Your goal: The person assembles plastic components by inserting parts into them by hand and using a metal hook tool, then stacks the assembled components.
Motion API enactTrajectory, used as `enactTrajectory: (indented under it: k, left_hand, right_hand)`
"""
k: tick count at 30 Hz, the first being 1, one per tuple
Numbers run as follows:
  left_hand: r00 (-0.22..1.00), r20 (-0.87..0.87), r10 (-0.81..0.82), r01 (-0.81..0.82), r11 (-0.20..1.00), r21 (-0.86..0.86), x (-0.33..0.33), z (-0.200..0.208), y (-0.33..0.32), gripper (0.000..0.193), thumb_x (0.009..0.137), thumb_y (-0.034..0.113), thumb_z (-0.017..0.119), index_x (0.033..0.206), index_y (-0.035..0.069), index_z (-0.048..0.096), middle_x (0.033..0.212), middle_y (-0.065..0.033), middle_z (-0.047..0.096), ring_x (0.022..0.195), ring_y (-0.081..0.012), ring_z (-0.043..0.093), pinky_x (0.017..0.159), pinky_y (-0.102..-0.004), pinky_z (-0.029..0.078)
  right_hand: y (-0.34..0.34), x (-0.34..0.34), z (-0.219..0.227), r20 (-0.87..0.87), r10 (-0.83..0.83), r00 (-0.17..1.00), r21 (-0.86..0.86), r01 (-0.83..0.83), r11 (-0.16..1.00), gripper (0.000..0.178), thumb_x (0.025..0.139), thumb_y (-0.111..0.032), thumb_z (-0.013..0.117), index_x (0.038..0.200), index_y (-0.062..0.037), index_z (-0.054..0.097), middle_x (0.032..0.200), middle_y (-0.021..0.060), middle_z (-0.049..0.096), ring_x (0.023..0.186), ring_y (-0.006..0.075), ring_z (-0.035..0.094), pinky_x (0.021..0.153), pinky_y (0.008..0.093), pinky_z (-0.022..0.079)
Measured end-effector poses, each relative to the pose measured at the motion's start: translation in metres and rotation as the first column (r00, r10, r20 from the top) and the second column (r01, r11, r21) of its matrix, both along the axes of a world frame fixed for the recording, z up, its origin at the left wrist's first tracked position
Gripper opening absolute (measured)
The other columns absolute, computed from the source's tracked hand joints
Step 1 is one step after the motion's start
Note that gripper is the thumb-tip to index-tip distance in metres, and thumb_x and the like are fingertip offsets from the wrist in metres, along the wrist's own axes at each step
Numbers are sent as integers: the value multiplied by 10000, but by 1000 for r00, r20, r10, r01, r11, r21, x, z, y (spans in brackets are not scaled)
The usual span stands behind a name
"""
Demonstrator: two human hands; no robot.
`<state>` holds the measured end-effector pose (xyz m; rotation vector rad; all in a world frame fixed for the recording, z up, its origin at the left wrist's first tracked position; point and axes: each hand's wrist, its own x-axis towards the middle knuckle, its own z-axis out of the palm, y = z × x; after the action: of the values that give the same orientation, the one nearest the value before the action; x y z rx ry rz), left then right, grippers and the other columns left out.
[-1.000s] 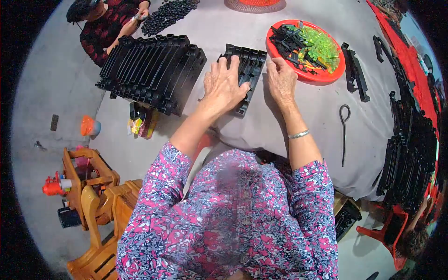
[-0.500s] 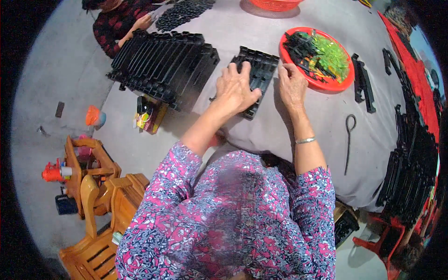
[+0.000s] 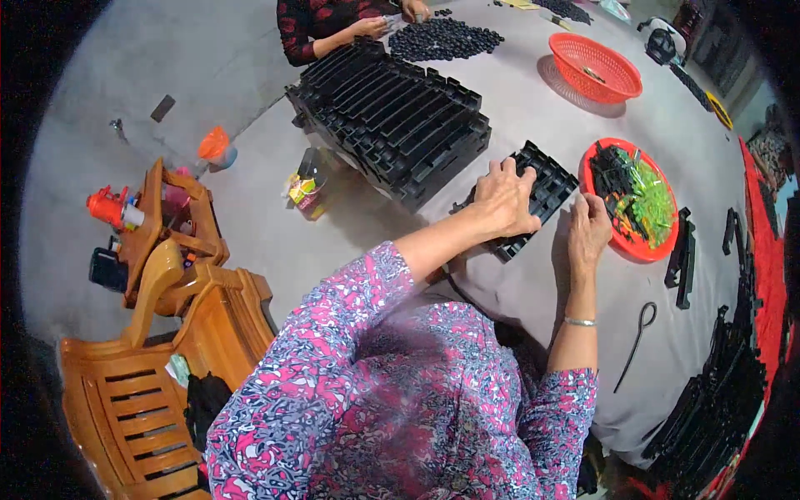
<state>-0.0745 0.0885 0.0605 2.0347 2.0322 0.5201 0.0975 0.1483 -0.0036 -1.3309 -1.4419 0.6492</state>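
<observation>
A black ribbed plastic block (image 3: 553, 177), seemingly made of strips side by side, lies on the grey cloth-covered table. My left hand (image 3: 502, 202) presses over its near left part, with fingers bent on top and thumb on its right side. Just right of the block, my right hand (image 3: 588, 232) has its fingers curled together in a pinch; anything between them is too small or hidden to make out. Close beside that hand stands a red bowl (image 3: 590, 182) with black, green and orange small plastic pieces.
Left of the block is a large stack of black strips (image 3: 392, 117). Beyond lie a red basket (image 3: 596, 71) and a pile of small black pieces (image 3: 446, 39), near another person's hands (image 3: 371, 27). A metal rod with a loop (image 3: 637, 346) and black strips (image 3: 683, 258) lie right.
My view has turned left, so the table things sit farther right and lower. Both hands remain at the block in much the same pose.
</observation>
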Motion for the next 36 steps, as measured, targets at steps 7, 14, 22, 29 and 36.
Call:
enactTrajectory:
  k: [7, 14, 22, 29, 36]
  left_hand:
    - [984, 181, 1, -9, 999, 39, -20, 24, 6, 736, 628, 383, 733, 1230, 1, 553, 1205, -314, 515, 1142, -499, 514, 910, -538, 499]
    - [793, 579, -189, 230, 973, 2, -55, 96, -5, 751, 699, 323, 732, 1343, -4, 526, 1083, -217, 662, 935, -216, 635, 846, -308, 504]
    - [911, 382, -156, 62, 967, 248, -157, 142, 3, 699, 801, 285, 685, 1426, 79, 449, 1175, -145, 600, 1025, -210, 595, 866, -297, 488]
    - [943, 326, -70, 7, 982, 191, -266, 119, 8, 822, 756, 345, 729, 1441, 14, 417, 1061, -153, 648, 964, -206, 605, 834, -298, 481]
    - [970, 185, 158, -178, 979, 96, -300, 119, 8, 916, 677, 395, 752, 1429, -12, 423, 1134, -198, 652, 1050, -260, 626, 906, -340, 483]
  right_hand:
    - [-5, 2, 20, -288, 27, 957, 17, -23, 1000, 248, 975, -248, 551, 947, -24, 654, 722, -10, 567, 600, 67, 471, 538, 225, 373]
    - [-9, 1, 27, -367, 5, 930, -6, -7, 1000, 267, 991, -265, 531, 907, -38, 644, 713, -3, 574, 594, 67, 474, 523, 223, 367]
    - [-6, 5, 19, -288, 23, 957, -34, -34, 999, 278, 985, -270, 540, 930, -16, 640, 709, 27, 580, 622, 94, 502, 585, 249, 423]
    - [5, 11, 5, -165, 37, 986, -18, -40, 999, 307, 978, -286, 522, 941, -10, 650, 733, 53, 616, 681, 135, 570, 644, 291, 460]
    - [4, 11, 2, -140, 43, 989, 81, -31, 996, 299, 990, -283, 541, 896, -20, 646, 699, 0, 555, 621, 76, 482, 554, 241, 381]
